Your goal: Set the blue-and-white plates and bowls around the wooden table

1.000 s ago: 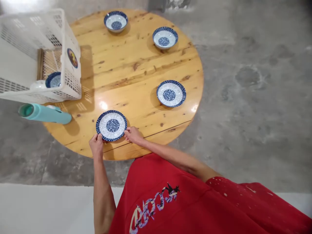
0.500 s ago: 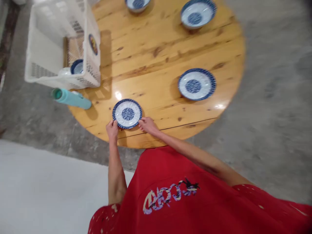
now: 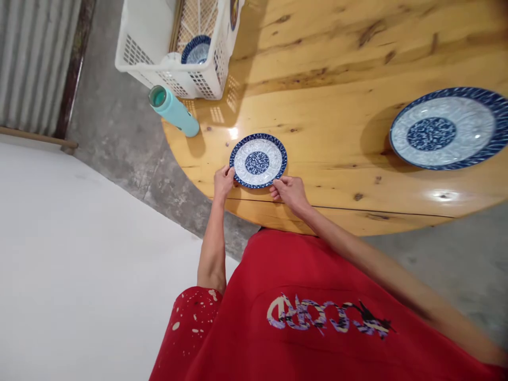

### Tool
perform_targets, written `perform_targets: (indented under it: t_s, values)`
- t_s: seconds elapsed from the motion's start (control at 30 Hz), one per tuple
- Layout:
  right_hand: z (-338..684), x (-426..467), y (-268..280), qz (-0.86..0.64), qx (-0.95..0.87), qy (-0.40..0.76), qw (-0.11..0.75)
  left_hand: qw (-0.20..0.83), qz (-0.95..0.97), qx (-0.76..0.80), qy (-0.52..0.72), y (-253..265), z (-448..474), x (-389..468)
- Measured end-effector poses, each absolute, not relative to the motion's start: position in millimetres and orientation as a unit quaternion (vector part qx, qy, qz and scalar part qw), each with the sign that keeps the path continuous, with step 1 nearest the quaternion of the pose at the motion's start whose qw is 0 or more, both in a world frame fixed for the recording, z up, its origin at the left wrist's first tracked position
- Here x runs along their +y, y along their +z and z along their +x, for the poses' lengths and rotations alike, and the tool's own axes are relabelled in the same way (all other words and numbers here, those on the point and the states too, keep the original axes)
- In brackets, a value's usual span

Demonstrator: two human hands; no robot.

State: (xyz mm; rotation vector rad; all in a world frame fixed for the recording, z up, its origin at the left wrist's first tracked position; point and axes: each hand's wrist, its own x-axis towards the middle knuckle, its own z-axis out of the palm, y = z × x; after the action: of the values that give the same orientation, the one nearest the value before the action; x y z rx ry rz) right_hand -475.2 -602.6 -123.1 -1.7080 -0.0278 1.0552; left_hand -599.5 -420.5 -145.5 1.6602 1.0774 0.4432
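Observation:
A blue-and-white patterned plate is at the near edge of the round wooden table, with a speckled blue disc at its middle. My left hand pinches its rim at the lower left, thumb on top. On the lower right of the rim, my right hand grips it between thumb and fingers. Whether the plate touches the tabletop I cannot tell. Farther right on the table sits a second plate of the same pattern.
A turquoise bottle stands at the table's left edge. Behind it is a white plastic crate with a blue-rimmed bowl inside. A white surface lies to the lower left, and grey floor shows beyond the table.
The view has turned left and come closer, so the two far bowls have left the picture. Both hands keep their hold on the near plate's rim.

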Motion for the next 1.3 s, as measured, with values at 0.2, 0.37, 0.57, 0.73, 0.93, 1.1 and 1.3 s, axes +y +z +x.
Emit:
perform_targets:
  t_s: [0.2,0.37,0.57,0.73,0.93,1.1,1.3]
  values:
    - [-474.2,-602.3,-119.2,-0.708,-0.007,0.458,0.538,0.563,0.676,0.444,0.17,-142.0,-599.8,-421.8]
    - [-468.6,-619.6,-120.2,-0.696,-0.013,0.457,0.554,0.581,0.593,0.507,0.233,-133.5,-610.9,-424.1]
    - [-463.7,-679.9,-120.0,-0.706,-0.003,0.404,0.582,0.443,0.473,0.622,0.44,-129.0,-662.0,-434.0]
    - [-470.4,-717.7,-120.0,-0.723,0.037,0.395,0.566,0.395,0.384,0.684,0.479,-137.9,-705.5,-455.9]
    - [-485.6,-721.5,-120.9,-0.737,0.017,0.389,0.553,0.445,0.322,0.715,0.432,-174.1,-722.8,-487.4]
    - [-497.8,-726.1,-114.1,-0.749,0.001,0.399,0.529,0.495,0.301,0.725,0.373,-206.7,-723.3,-509.7]
    - [-501.6,-733.0,-112.4,-0.743,0.005,0.419,0.521,0.542,0.277,0.748,0.263,-226.6,-739.1,-544.8]
